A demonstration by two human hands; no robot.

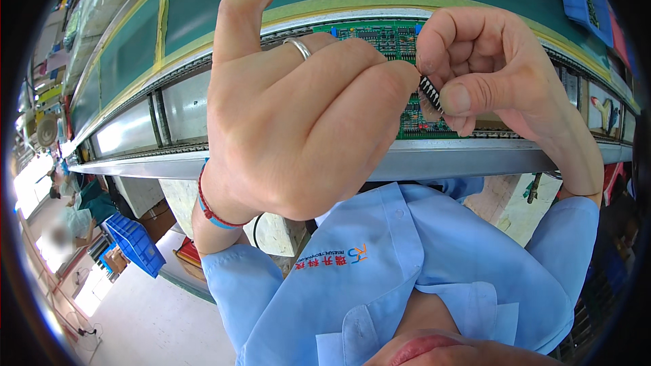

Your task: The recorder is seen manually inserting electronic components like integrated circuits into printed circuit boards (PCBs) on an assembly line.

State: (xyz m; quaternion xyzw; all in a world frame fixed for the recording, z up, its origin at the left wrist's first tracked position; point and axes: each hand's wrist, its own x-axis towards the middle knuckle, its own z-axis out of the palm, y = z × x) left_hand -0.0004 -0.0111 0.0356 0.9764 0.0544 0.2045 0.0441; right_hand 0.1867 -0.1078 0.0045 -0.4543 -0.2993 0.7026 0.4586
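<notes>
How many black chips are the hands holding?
1 visible: the black chip is pinched in the right hand, with the left hand close beside it, over the green circuit board. More could be hidden behind the hands.

Elec. assy shop: PCB (388, 38), conveyor rails (475, 156)

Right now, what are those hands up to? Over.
Right hand pinching chip. Left hand at chip's upper end, grip hidden. Board beneath, partly blocked by both hands.
</notes>
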